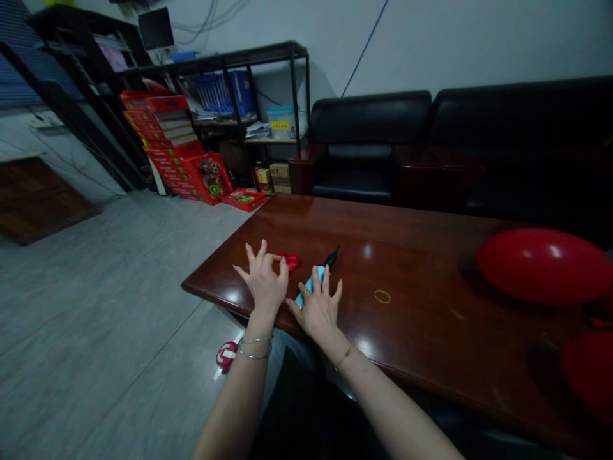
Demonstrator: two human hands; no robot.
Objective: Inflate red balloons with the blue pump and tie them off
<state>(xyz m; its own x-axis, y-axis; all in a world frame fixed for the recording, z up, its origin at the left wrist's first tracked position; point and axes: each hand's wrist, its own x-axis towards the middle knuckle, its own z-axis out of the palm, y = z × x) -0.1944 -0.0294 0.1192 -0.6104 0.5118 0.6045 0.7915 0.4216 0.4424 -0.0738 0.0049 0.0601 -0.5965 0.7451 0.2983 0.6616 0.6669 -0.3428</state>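
My left hand (268, 278) is raised over the table's near left part, thumb and index finger pinched together, the other fingers spread. Limp red balloons (291, 261) lie right behind that pinch; whether one is held cannot be made out. My right hand (322, 303) has its fingers spread over a light blue pump-like object (309, 283), touching it without wrapping round it. A black pointed nozzle (331, 257) sticks out from its far end. To the right, a thin yellow ring (382, 296) lies flat on the brown table (412, 255).
Two inflated red balloons, one large and oval (543, 265) and another (591, 370), rest at the table's right. Black sofas (371, 121) stand behind. Red boxes (177, 150) are stacked by a shelf (268, 54) at the back left. A pink and white round object (227, 356) is on the floor.
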